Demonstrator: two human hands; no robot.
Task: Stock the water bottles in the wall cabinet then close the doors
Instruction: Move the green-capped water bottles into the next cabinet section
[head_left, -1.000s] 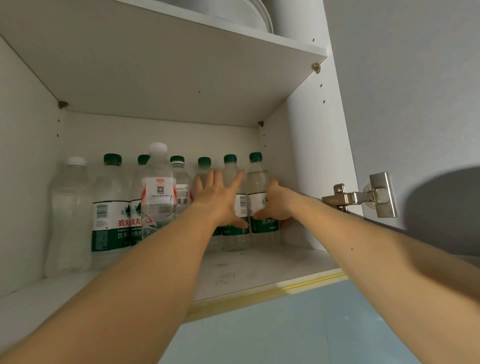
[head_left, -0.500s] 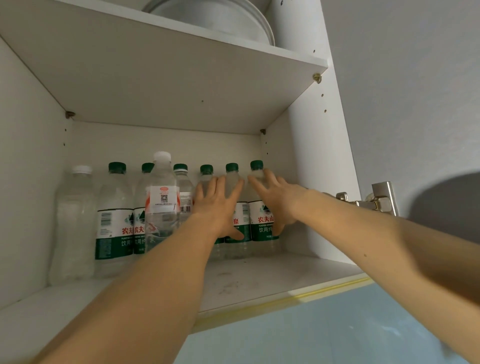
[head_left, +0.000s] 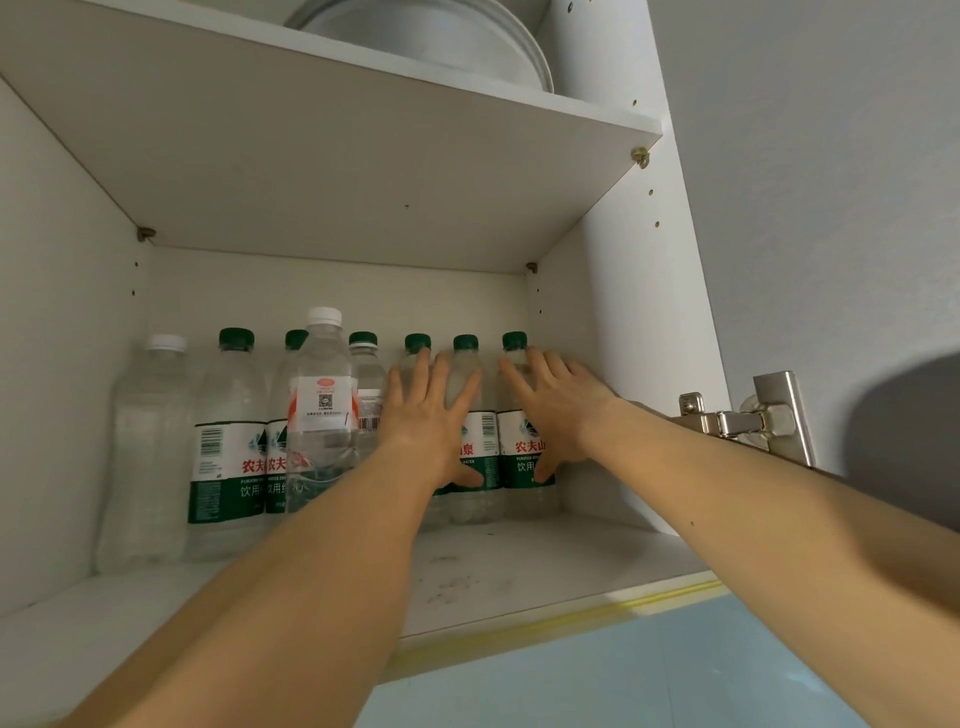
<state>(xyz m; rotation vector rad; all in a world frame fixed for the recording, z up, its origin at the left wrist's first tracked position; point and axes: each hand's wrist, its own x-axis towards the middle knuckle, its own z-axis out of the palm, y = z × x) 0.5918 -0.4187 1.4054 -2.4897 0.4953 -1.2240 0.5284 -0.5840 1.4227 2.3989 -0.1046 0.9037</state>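
Observation:
Several clear water bottles stand in a row at the back of the wall cabinet's lower shelf (head_left: 519, 566). Most have green caps and green-and-white labels, such as the green-capped bottle (head_left: 228, 447) near the left. A taller white-capped bottle (head_left: 322, 410) with an orange label stands in front, and a plain white-capped bottle (head_left: 150, 452) is far left. My left hand (head_left: 431, 421) lies flat with spread fingers against the bottles right of centre. My right hand (head_left: 561, 410) presses open-fingered on the rightmost bottle (head_left: 519, 467) by the side wall.
An upper shelf (head_left: 363, 171) carries stacked white plates (head_left: 441, 36). A metal hinge (head_left: 743, 421) sticks out from the cabinet's right side, with the open grey door (head_left: 831, 208) beyond it. The shelf's front strip in front of the bottles is bare and smudged.
My right hand let go of its curled hold on the rightmost bottle and now lies flat against it. The left hand stays spread on the bottles. The view tilted upward slightly.

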